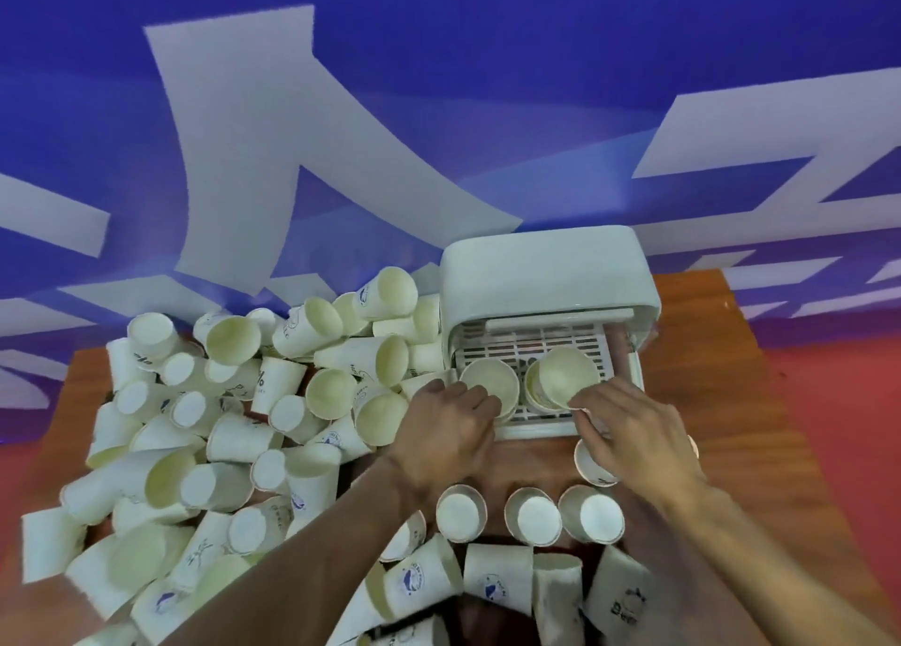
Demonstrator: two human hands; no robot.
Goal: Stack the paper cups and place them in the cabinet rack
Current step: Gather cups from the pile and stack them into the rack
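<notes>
A white cabinet rack [548, 275] stands at the back right of the wooden table, its slatted tray [531, 345] pulled forward. Two stacks of paper cups stand in the tray, mouths up. My left hand [446, 426] grips the left stack [490, 382] at its near side. My right hand [634, 436] holds the rim of the right stack [565, 377], which tilts slightly to the left. A big heap of loose white paper cups [219, 426] covers the table's left half.
Three cups [531, 514] stand upside down in a row just below my hands, another [592, 465] lies under my right palm. More cups [497, 582] lie on their sides at the near edge. A blue and white banner wall [439, 109] rises behind the table.
</notes>
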